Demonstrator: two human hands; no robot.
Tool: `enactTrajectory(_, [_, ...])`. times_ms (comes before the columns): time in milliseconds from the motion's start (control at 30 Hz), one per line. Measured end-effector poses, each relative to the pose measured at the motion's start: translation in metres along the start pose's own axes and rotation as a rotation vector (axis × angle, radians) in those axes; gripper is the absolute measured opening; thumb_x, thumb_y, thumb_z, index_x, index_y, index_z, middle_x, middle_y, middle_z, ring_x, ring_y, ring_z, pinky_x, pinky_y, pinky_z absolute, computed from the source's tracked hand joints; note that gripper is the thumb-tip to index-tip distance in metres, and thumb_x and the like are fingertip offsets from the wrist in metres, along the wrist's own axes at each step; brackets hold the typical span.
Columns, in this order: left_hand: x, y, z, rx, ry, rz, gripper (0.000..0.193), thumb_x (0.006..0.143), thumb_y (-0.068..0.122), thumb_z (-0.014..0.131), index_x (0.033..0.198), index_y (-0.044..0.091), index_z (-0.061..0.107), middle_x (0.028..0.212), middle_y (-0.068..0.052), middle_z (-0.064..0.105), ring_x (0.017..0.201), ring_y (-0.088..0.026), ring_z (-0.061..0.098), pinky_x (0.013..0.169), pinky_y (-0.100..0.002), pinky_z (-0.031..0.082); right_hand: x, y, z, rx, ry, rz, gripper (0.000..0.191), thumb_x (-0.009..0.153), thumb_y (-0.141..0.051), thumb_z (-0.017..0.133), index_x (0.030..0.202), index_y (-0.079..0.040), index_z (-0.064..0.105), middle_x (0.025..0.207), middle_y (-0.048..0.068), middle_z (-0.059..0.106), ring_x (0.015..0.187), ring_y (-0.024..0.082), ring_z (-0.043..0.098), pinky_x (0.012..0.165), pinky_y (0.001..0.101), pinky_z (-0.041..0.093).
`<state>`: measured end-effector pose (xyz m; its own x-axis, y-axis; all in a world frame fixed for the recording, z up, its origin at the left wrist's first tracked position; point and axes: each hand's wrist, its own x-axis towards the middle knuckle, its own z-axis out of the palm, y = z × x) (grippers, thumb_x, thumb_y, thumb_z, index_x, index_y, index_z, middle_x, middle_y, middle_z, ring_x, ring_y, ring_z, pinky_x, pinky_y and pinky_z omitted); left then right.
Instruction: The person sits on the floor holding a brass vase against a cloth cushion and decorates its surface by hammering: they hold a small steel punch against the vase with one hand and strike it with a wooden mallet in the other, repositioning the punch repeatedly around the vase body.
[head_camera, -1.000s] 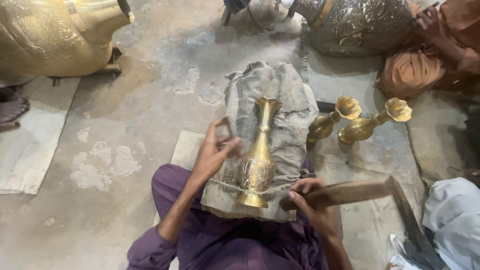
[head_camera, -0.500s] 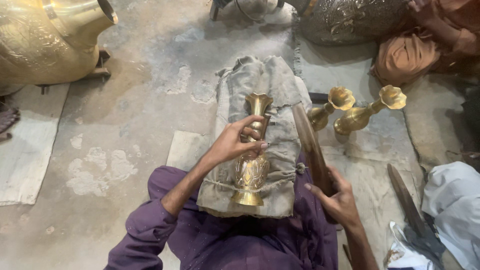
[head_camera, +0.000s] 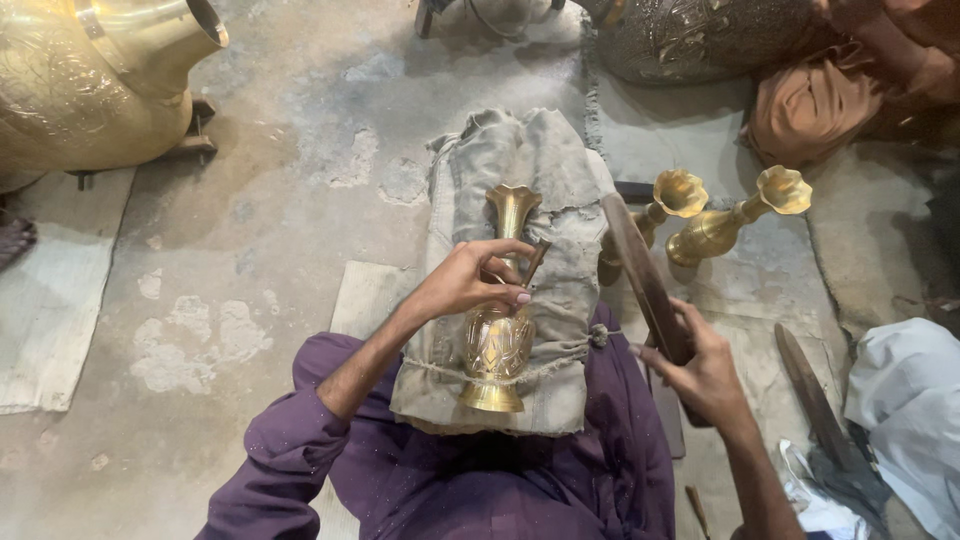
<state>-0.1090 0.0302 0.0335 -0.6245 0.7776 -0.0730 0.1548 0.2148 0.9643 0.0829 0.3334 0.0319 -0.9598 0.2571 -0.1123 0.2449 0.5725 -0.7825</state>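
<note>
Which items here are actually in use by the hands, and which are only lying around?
In use:
- brass vase, lying on the cloth pad
- thin tool pinched in the left hand against the vase's neck
- wooden bat gripped by the right hand

Lying about:
- two small brass vases
- large brass vessel
- dark engraved pot
- second wooden bat

Concrete floor (head_camera: 300, 180) bears two brass vases (head_camera: 735, 215) and cloth mats (head_camera: 55, 300).

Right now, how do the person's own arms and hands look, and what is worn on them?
Both hands are bare, without gloves. The left hand comes from a purple sleeve pushed up near the elbow, creased and dusted with pale specks. The right hand has a bare forearm; no sleeve shows there. No rings or watch can be made out.
</note>
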Motion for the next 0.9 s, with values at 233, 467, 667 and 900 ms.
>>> enactTrajectory(233, [0.005, 0.002, -0.002, -0.047, -0.084, -0.055, 0.063, 0.083, 0.022, 0.082, 0.142, 0.014, 0.058, 0.088, -0.006, 0.081, 0.082, -0.014, 0.079, 0.071, -0.033, 0.068, 0.011, -0.014, -0.018, -0.148, 0.043, -0.240, 0.069, 0.081, -0.030, 0.082, 0.142, -0.006, 0.059, 0.107, 0.017, 0.077, 0.091, 0.023, 0.077, 0.078, 0.0383, 0.063])
enactTrajectory(467, [0.005, 0.002, -0.001, 0.053, -0.094, 0.018, 0.061, 0.086, 0.022, 0.081, 0.141, 0.013, 0.058, 0.088, -0.006, 0.081, 0.080, -0.016, 0.080, 0.074, -0.035, 0.067, 0.023, -0.028, -0.030, -0.312, 0.070, -0.328, 0.067, 0.081, -0.028, 0.084, 0.141, -0.009, 0.062, 0.116, 0.019, 0.075, 0.097, 0.027, 0.076, 0.083, 0.0416, 0.062])
enactTrajectory(667, [0.006, -0.003, -0.001, 0.015, -0.091, 0.018, 0.059, 0.087, 0.021, 0.078, 0.142, 0.013, 0.057, 0.090, -0.005, 0.081, 0.083, -0.015, 0.080, 0.075, -0.034, 0.069, 0.033, -0.054, -0.044, -0.346, 0.047, -0.343, 0.073, 0.080, -0.019, 0.080, 0.148, -0.014, 0.056, 0.120, 0.013, 0.072, 0.098, 0.025, 0.074, 0.086, 0.0388, 0.060])
enactTrajectory(900, [0.000, 0.003, 0.001, -0.018, -0.053, 0.052, 0.056, 0.089, 0.016, 0.078, 0.140, 0.010, 0.057, 0.092, -0.008, 0.082, 0.084, -0.016, 0.081, 0.072, -0.032, 0.069, 0.030, -0.083, -0.055, -0.409, -0.033, -0.260, 0.079, 0.078, -0.012, 0.077, 0.151, -0.029, 0.052, 0.119, 0.007, 0.069, 0.097, 0.027, 0.071, 0.084, 0.0431, 0.059])
